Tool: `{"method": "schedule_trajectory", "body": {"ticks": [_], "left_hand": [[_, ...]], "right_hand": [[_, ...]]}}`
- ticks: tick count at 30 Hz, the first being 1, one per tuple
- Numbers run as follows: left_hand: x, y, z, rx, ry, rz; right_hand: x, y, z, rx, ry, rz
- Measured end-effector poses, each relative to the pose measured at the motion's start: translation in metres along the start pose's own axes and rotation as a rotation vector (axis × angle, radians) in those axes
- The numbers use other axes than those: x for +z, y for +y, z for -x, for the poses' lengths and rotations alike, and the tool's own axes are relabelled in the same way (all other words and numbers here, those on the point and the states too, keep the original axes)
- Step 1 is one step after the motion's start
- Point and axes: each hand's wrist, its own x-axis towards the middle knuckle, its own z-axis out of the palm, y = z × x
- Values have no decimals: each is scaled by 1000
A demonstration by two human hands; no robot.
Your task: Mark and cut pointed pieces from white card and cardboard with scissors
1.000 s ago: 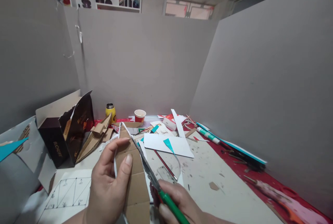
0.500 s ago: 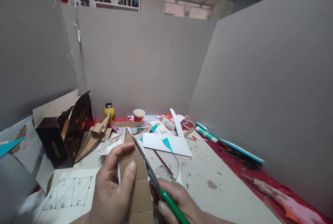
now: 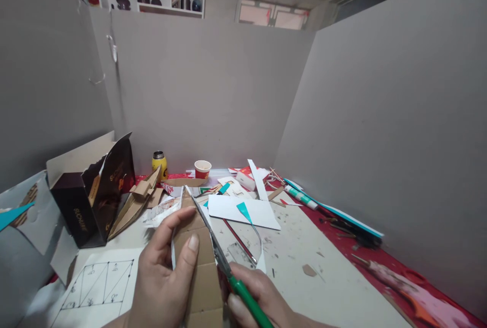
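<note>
My left hand grips a pointed piece of brown cardboard, thumb on its face and fingers around the left edge. Green-handled scissors are in my right hand, fingers wrapped round the handle. Their blades lie along the cardboard's right edge, pointing up toward its tip. Part of the lower handle is hidden by the hand. Just beyond lies a white card strip with a teal triangular scrap on it. A dark red pencil rests close to the blades.
At left stand a dark torn box and a folded cardboard shape, with a sheet of line drawings nearer me. A yellow bottle and a paper cup are at the back. An orange-handled tool lies right.
Hands, cardboard and scissors stay nearly in place. The scissors' handle has shifted very slightly left and down, and the whole view has moved a little.
</note>
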Motion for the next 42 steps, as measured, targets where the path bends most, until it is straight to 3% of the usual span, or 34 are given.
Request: {"method": "schedule_trajectory", "body": {"ticks": [11, 16, 27, 34, 42], "left_hand": [[0, -4, 3, -18, -37, -27], [1, -3, 3, -9, -32, -26], [-1, -5, 2, -30, -62, -9], [-1, -4, 5, -7, -73, 10], [-1, -6, 5, 6, -98, -19]], "right_hand": [[0, 5, 3, 55, -6, -5], [1, 7, 3, 12, -2, 8], [2, -18, 3, 47, 20, -6], [-3, -13, -2, -27, -31, 20], [-1, -22, 1, 10, -4, 12]]}}
